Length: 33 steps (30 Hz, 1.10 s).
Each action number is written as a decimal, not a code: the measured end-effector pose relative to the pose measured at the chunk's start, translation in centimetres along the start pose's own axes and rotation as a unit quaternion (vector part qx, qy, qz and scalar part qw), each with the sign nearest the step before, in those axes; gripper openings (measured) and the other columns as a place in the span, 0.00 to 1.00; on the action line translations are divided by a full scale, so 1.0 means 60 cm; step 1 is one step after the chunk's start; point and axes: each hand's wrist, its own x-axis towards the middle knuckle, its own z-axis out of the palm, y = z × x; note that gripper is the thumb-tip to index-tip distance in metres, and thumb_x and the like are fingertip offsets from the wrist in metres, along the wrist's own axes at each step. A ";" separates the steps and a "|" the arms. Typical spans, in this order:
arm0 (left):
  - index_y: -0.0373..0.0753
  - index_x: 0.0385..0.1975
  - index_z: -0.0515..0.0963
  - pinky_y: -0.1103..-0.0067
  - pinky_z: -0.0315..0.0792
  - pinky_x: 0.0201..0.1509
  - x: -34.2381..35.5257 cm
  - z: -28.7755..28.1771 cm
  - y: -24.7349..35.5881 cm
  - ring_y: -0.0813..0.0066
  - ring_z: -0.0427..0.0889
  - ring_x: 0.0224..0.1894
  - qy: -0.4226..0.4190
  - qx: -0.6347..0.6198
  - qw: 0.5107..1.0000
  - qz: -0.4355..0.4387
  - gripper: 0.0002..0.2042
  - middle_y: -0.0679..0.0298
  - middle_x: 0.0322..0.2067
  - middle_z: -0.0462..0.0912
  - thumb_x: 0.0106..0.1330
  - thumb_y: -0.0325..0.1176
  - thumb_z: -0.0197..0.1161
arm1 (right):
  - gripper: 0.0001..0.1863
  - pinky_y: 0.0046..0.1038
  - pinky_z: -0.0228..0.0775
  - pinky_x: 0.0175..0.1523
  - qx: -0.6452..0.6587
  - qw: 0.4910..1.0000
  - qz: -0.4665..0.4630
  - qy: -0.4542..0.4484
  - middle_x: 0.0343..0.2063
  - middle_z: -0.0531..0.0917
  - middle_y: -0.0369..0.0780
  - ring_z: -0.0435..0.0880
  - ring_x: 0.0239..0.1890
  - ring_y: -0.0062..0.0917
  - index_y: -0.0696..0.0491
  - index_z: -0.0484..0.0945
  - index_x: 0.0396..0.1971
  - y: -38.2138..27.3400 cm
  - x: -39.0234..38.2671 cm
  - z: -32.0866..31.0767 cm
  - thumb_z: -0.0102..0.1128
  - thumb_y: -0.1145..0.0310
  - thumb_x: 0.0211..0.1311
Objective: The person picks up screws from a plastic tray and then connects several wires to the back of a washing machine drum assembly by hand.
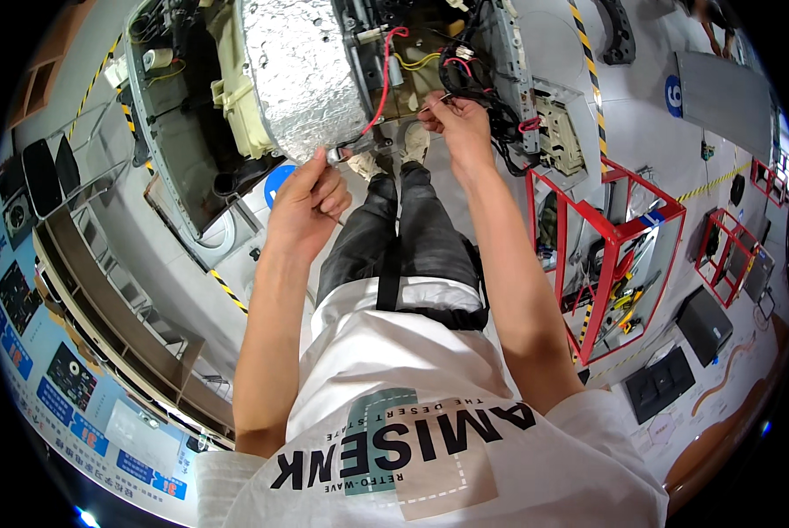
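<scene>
An opened appliance stands before me, its inside exposed. A rounded cover wrapped in silver foil fills its middle. My left hand is closed at the cover's near edge, thumb and finger pinching a small silver metal part. A red wire rises from beside that part in a curve. To the right, my right hand pinches what looks like a thin dark wire, close to a bundle of black cables. Its fingertips partly hide what they hold.
On the right stands a red-framed cart with hand tools on its shelf. A cream plastic part lies beside the appliance. Chairs and a long shelf unit line the left. Black-and-yellow tape marks the floor.
</scene>
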 end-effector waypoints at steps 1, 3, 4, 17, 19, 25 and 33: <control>0.30 0.38 0.73 0.83 0.52 0.24 0.000 -0.002 0.003 0.83 0.53 0.17 -0.006 -0.001 1.000 0.005 0.16 0.75 0.13 0.52 0.71 0.40 0.51 | 0.07 0.21 0.72 0.33 0.044 0.999 0.001 -0.025 0.29 0.82 0.38 0.81 0.29 0.20 0.57 0.75 0.37 -0.010 -0.010 0.004 0.60 0.72 0.60; 0.30 0.38 0.72 0.83 0.52 0.24 0.003 -0.005 0.010 0.84 0.52 0.17 -0.001 -0.012 1.000 0.006 0.16 0.75 0.13 0.52 0.72 0.41 0.49 | 0.08 0.23 0.73 0.34 0.051 0.999 0.008 -0.002 0.30 0.82 0.40 0.82 0.30 0.23 0.57 0.73 0.38 -0.022 -0.022 0.012 0.59 0.73 0.60; 0.30 0.38 0.72 0.83 0.52 0.24 0.003 -0.006 0.014 0.84 0.52 0.17 0.002 -0.015 1.000 0.008 0.17 0.75 0.13 0.52 0.72 0.41 0.48 | 0.08 0.23 0.74 0.34 0.064 0.998 0.009 -0.001 0.30 0.82 0.41 0.82 0.30 0.24 0.57 0.73 0.39 -0.025 -0.025 0.015 0.59 0.73 0.61; 0.35 0.38 0.70 0.85 0.50 0.24 0.052 0.013 0.089 0.86 0.51 0.17 0.034 0.059 0.996 0.051 0.15 0.75 0.13 0.53 0.74 0.41 0.45 | 0.09 0.23 0.73 0.41 0.204 0.979 0.001 -0.028 0.35 0.82 0.41 0.81 0.34 0.23 0.58 0.74 0.42 -0.006 -0.010 0.039 0.56 0.73 0.63; 0.34 0.38 0.69 0.84 0.50 0.24 0.059 0.011 0.100 0.85 0.52 0.18 0.046 0.070 0.995 0.063 0.14 0.74 0.15 0.54 0.74 0.40 0.42 | 0.11 0.25 0.74 0.42 0.215 0.976 0.023 -0.014 0.34 0.82 0.41 0.82 0.35 0.24 0.59 0.73 0.43 -0.001 -0.013 0.040 0.57 0.73 0.62; 0.34 0.41 0.66 0.83 0.52 0.24 0.069 -0.002 0.121 0.84 0.55 0.20 0.047 0.098 0.992 0.062 0.13 0.73 0.16 0.55 0.74 0.38 0.39 | 0.10 0.26 0.76 0.43 0.246 0.969 0.016 0.009 0.31 0.81 0.40 0.82 0.34 0.25 0.62 0.76 0.39 0.013 -0.012 0.046 0.59 0.72 0.61; 0.35 0.38 0.67 0.83 0.53 0.23 0.073 -0.003 0.123 0.84 0.55 0.16 0.057 0.104 0.991 0.059 0.11 0.74 0.14 0.55 0.73 0.36 0.41 | 0.09 0.21 0.77 0.43 0.328 0.944 0.011 0.020 0.37 0.77 0.39 0.82 0.35 0.20 0.62 0.70 0.40 -0.004 -0.012 0.057 0.57 0.80 0.60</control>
